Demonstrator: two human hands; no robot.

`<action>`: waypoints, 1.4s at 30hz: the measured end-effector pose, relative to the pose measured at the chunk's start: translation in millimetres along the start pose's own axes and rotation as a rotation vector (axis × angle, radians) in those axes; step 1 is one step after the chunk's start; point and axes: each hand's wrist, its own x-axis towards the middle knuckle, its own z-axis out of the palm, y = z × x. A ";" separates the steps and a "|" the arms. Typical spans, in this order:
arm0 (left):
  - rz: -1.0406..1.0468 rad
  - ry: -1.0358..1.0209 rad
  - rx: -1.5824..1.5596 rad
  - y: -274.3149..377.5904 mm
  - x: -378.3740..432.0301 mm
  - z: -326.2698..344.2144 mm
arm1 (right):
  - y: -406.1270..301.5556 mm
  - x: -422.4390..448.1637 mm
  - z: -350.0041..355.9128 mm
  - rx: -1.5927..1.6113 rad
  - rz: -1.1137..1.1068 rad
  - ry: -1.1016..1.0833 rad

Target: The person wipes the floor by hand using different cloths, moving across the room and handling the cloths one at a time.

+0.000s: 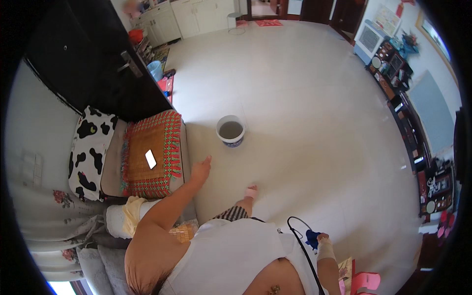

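Note:
My left hand (201,170) reaches forward beside the sofa seat, a finger stretched out and nothing visible in its grasp. Ahead of it, a white bucket (231,139) stands upright on the floor, holding greyish water; hand and bucket are apart. Down by my right side, my right hand (323,236) grips a bunched dark blue cloth (312,239). A pale wrap covers that wrist. On the woven seat mat (138,162) to the left lies a phone (150,159) with a bright white face.
A black door (92,55) stands behind the sofa end with its cow-print cushion (88,155). Along the right wall runs a dark low cabinet (409,129) carrying many items. A pink chair (365,281) is near my right side. A light blue bin (155,70) sits past the door.

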 end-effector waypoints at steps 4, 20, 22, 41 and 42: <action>-0.135 -0.028 0.213 -17.3 -7.1 15.0 | -40.0 -13.7 -76.1 0.080 0.028 0.019; -0.156 0.032 0.116 -48.7 148.5 43.6 | -343.3 132.5 -328.4 0.360 -0.304 0.174; -0.510 0.022 -0.078 -28.6 161.6 43.5 | -348.6 144.7 -344.1 0.322 -0.320 0.196; -0.929 0.526 -0.562 56.7 288.4 84.4 | -342.0 466.4 -573.7 0.129 -0.125 0.144; -0.934 0.535 -0.591 52.1 298.9 94.5 | -354.9 489.1 -598.8 0.021 -0.190 0.204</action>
